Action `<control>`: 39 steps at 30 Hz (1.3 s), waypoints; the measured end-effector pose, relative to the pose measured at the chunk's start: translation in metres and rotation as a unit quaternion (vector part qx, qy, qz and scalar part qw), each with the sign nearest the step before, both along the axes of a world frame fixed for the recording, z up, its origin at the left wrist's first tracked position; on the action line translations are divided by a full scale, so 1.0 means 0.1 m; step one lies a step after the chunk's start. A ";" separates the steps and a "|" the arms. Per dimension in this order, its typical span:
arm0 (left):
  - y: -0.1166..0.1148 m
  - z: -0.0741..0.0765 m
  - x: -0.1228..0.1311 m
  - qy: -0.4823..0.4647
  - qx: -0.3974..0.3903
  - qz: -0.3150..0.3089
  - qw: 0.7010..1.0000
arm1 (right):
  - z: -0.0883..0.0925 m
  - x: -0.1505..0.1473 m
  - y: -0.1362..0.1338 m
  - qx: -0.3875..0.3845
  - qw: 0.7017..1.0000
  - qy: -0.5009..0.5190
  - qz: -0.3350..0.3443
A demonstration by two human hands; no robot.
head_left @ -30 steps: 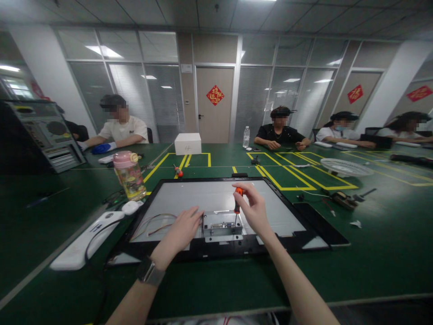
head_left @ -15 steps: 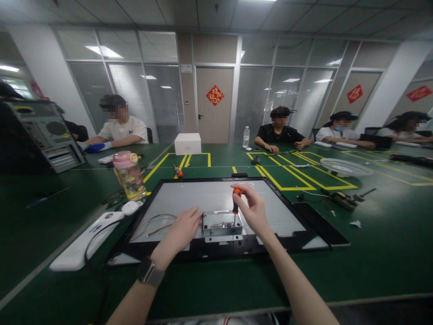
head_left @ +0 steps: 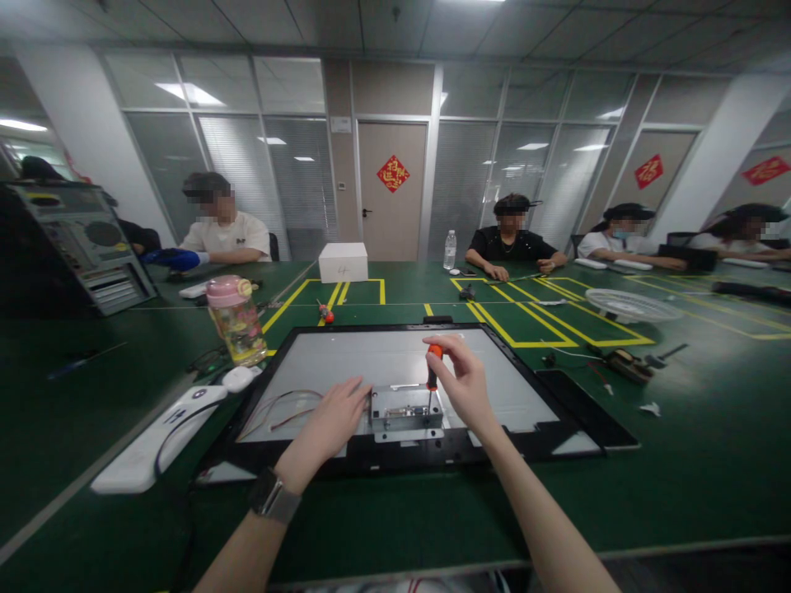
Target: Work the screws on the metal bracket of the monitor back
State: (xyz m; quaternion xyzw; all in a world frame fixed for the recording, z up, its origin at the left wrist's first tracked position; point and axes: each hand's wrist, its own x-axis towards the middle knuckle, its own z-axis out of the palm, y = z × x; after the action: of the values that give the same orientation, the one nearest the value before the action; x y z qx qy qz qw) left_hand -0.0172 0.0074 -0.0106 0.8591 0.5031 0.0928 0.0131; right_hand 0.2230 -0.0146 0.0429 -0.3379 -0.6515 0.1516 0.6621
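on the bench [head_left: 395, 523], close to the middle of its near edge, lies a black-framed panel [head_left: 352, 354]. a metal box [head_left: 404, 399] sits on it, by the middle of the panel's near edge.

the right hand [head_left: 463, 383] has its fingertips closed round a screwdriver [head_left: 434, 362], nearly upright with its shaft down at the box's right end; i cannot tell whether the tip is seated. the left hand [head_left: 327, 420] lies palm down, fingers outstretched, against or just beside the box's left end, gripping nothing visible.

if the driver leans, its tip could skid and scratch the panel's pale sheet. hard twisting might turn the box, since only 1 flat hand seems to steady it. the thin wires [head_left: 285, 403] beside the left hand could snag if it slides. near the panel's far left corner stands a bottle [head_left: 238, 325]; a knock could tip it onto the panel.
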 end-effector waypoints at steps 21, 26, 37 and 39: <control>0.01 -0.03 -0.02 -0.025 -0.004 0.001 1.000 | 0.02 0.01 -0.02 0.002 1.000 -0.002 0.002; -0.01 0.01 0.00 -0.006 -0.011 0.000 1.000 | 0.01 0.01 -0.01 -0.015 1.000 0.010 0.025; 0.01 -0.02 -0.02 -0.015 -0.007 0.002 1.000 | 0.01 0.02 -0.03 -0.024 0.998 0.034 0.041; 0.00 -0.01 -0.02 -0.012 -0.011 0.006 1.000 | 0.00 0.02 -0.02 -0.037 0.997 0.042 0.055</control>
State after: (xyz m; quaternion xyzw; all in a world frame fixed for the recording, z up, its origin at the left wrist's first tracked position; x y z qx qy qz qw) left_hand -0.0188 0.0077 -0.0116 0.8547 0.5090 0.0977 0.0277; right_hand 0.2246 -0.0164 0.0430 -0.3187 -0.6346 0.2257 0.6669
